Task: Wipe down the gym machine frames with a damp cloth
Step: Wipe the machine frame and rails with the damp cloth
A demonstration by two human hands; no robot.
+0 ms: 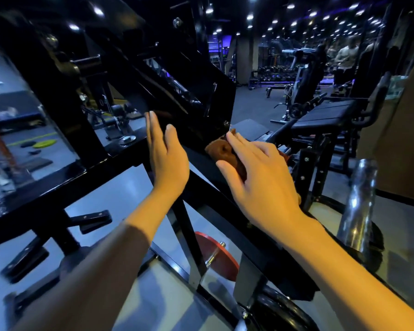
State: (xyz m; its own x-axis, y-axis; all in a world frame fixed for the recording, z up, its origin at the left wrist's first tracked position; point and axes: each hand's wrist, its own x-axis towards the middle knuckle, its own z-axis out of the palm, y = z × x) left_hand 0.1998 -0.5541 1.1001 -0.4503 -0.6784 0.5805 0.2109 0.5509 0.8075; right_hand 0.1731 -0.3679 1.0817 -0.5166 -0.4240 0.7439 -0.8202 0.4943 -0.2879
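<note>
I am mid-wipe on the frame [225, 201]. My right hand [261, 177] presses the cloth [222, 151] flat under straight fingers against the sloping beam. My left hand [165, 154] is released, fingertips by the plate above. Next move, in my judgement: slide the cloth along the beam under steady pressure.

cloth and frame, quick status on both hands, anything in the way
Right hand flat on brown cloth, pressing it to black machine frame. Left hand open, fingers straight, at the frame, no grip. Nothing blocking the beam.
</note>
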